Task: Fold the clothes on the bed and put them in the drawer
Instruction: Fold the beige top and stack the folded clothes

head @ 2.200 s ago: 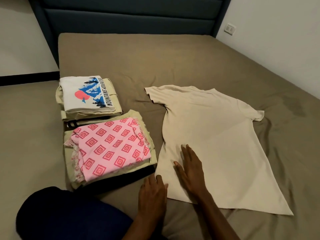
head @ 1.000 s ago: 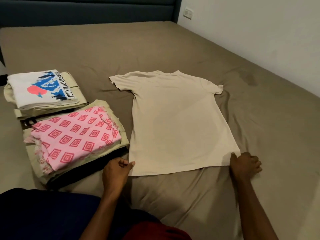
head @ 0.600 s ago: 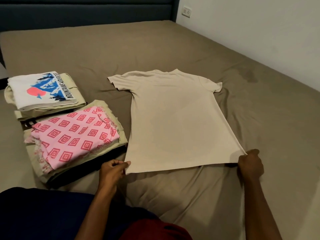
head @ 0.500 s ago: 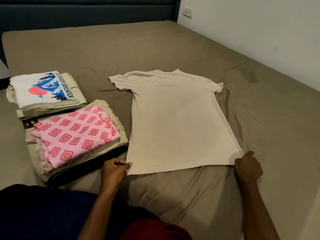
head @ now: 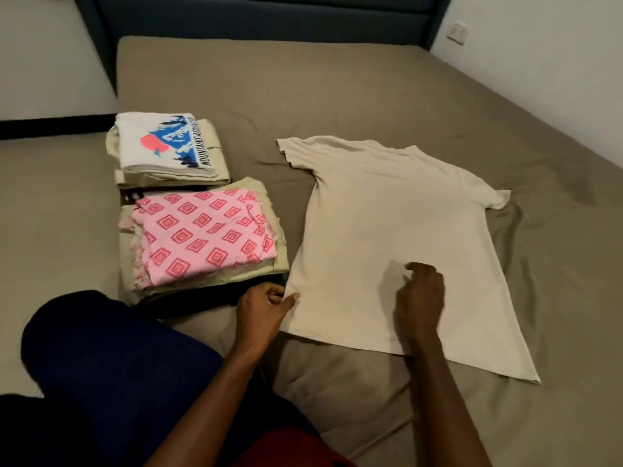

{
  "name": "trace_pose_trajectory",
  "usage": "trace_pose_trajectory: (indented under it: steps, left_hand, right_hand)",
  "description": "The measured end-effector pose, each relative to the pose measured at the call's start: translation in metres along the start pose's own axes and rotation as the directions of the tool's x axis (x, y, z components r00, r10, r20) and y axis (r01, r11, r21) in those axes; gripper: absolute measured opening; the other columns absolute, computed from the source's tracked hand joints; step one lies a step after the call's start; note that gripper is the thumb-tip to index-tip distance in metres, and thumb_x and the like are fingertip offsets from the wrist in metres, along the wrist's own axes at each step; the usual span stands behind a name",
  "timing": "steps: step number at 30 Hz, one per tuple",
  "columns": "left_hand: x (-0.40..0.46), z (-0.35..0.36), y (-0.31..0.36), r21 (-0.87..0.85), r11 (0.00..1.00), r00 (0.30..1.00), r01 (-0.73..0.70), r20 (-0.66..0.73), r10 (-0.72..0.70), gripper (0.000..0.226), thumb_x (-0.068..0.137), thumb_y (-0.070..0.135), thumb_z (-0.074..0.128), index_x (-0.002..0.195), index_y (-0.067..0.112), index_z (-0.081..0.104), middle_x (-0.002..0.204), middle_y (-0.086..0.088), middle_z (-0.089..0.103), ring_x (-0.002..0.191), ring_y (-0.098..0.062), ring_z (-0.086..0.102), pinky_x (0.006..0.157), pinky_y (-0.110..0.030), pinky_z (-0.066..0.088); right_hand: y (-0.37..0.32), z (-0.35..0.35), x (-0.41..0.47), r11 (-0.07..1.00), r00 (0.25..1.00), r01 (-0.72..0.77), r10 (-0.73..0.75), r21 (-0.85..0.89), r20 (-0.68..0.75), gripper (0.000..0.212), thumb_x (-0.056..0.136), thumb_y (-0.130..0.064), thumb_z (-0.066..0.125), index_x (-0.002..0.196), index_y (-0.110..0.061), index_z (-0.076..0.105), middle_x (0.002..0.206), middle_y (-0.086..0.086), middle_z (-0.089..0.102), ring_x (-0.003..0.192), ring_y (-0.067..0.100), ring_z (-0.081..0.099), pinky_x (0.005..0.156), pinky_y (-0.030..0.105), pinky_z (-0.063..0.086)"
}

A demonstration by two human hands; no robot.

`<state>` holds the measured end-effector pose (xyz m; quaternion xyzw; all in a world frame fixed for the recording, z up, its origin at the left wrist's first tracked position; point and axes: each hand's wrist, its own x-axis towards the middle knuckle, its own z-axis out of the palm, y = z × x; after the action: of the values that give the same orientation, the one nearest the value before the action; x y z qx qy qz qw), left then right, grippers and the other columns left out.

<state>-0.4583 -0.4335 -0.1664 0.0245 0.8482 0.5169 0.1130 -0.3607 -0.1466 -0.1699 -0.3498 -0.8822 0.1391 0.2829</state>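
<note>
My forearms ran off the bottom edge of the frame, and the dark knee (head: 111,358) at lower left hid the near corner of the bed (head: 371,89). A strip of red cloth (head: 290,449) at the bottom was cut off too. The frame was soft with motion, so the fingers were hard to read. The left hand (head: 261,313) sat at the shirt's lower left edge, fingers curled and thumb out against the hem; it seemed to pinch the cloth there, though the blur left that unsure. The right hand (head: 421,298) lay over the lower middle of the shirt, fingers loosely bent and holding nothing — whether it touched the cloth or hovered just above, I could not tell.

The shirt (head: 387,230) was plain beige, short-sleeved, spread flat at centre right of the frame, collar toward the headboard (head: 269,15), hem toward me, tilted so its right hem corner reached lower right. To its left stood two folded piles: the pink cloth (head: 202,234) with red diamonds topped the nearer one, the white tee (head: 161,143) with a blue mountain print topped the farther one. Beneath each lay pale green and dark layers — too stacked to tell apart. A wall socket (head: 457,31) showed at upper right.
</note>
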Motion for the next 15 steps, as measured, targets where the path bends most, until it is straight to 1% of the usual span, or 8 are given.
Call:
trace_pose_trajectory:
  steps: [2,5,7,8,10,12,13,15]
  left_hand:
    - [0.0,0.004,0.002,-0.041,0.999,1.0,0.022,0.02,-0.021,0.032,0.073,0.041,0.09,0.089,0.017,0.075,0.08,0.008,0.074,0.073,-0.007,0.07,0.069,-0.028,0.058]
    - [0.006,0.007,-0.003,-0.109,0.991,0.997,0.08,0.013,-0.079,0.036,0.074,0.043,0.089,0.095,0.018,0.075,0.083,0.007,0.074,0.075,-0.007,0.07,0.069,-0.026,0.058]
    - [0.008,0.009,-0.004,-0.123,0.986,0.994,0.109,0.033,-0.106,0.034,0.075,0.044,0.088,0.093,0.018,0.075,0.08,0.007,0.074,0.073,-0.008,0.07,0.068,-0.029,0.058]
    - [0.011,0.01,-0.007,-0.122,0.985,0.992,0.125,0.041,-0.121,0.033,0.075,0.045,0.088,0.091,0.019,0.074,0.078,0.007,0.074,0.071,-0.009,0.071,0.067,-0.031,0.058]
    - [0.017,0.012,-0.011,-0.084,0.988,0.99,0.128,0.072,-0.122,0.029,0.077,0.046,0.086,0.089,0.021,0.074,0.072,0.007,0.073,0.066,-0.009,0.069,0.062,-0.032,0.056]
    - [0.02,0.014,-0.013,0.0,0.994,0.99,0.11,0.091,-0.109,0.026,0.079,0.042,0.084,0.088,0.021,0.073,0.065,0.008,0.066,0.06,-0.007,0.061,0.057,-0.026,0.047]
    - [0.022,0.014,-0.014,0.027,0.993,0.989,0.112,0.097,-0.114,0.022,0.081,0.039,0.083,0.088,0.021,0.071,0.064,0.01,0.063,0.059,-0.006,0.058,0.057,-0.024,0.043]
    - [0.024,0.012,-0.011,0.056,0.992,0.984,0.112,0.132,-0.119,0.016,0.083,0.033,0.079,0.088,0.022,0.07,0.067,0.009,0.063,0.063,-0.007,0.059,0.06,-0.024,0.045]
  right_hand:
    - [-0.035,0.036,0.016,0.984,0.984,0.153,-0.16,0.089,0.075,0.04,0.094,0.003,0.049,0.131,-0.01,0.06,0.129,0.011,0.061,0.118,0.032,0.053,0.102,0.04,0.042]
    - [-0.095,0.094,0.054,0.918,0.915,0.355,-0.38,0.177,0.137,0.041,0.099,-0.01,0.051,0.14,-0.004,0.052,0.14,0.015,0.056,0.123,0.035,0.05,0.107,0.045,0.042]
    - [-0.128,0.121,0.085,0.906,0.894,0.388,-0.415,0.17,0.169,0.049,0.098,-0.02,0.054,0.143,-0.002,0.047,0.142,0.019,0.052,0.124,0.04,0.049,0.107,0.048,0.041]
    - [-0.143,0.14,0.103,0.909,0.892,0.388,-0.412,0.152,0.188,0.052,0.096,-0.021,0.056,0.143,-0.002,0.045,0.142,0.021,0.051,0.123,0.041,0.049,0.107,0.048,0.041]
    - [-0.168,0.17,0.139,0.918,0.895,0.389,-0.396,0.078,0.204,0.054,0.092,-0.015,0.059,0.143,-0.002,0.045,0.141,0.021,0.05,0.122,0.041,0.049,0.104,0.048,0.042]
    - [-0.186,0.192,0.171,0.919,0.895,0.394,-0.385,0.005,0.227,0.055,0.086,-0.006,0.057,0.139,-0.001,0.047,0.14,0.023,0.05,0.12,0.042,0.05,0.101,0.048,0.044]
    - [-0.197,0.204,0.183,0.913,0.881,0.408,-0.39,-0.012,0.267,0.054,0.083,-0.002,0.056,0.136,0.002,0.048,0.138,0.024,0.051,0.118,0.043,0.05,0.1,0.05,0.044]
    - [-0.209,0.221,0.199,0.891,0.85,0.453,-0.416,-0.044,0.323,0.046,0.084,0.001,0.052,0.129,0.007,0.049,0.13,0.027,0.052,0.115,0.045,0.05,0.097,0.052,0.045]
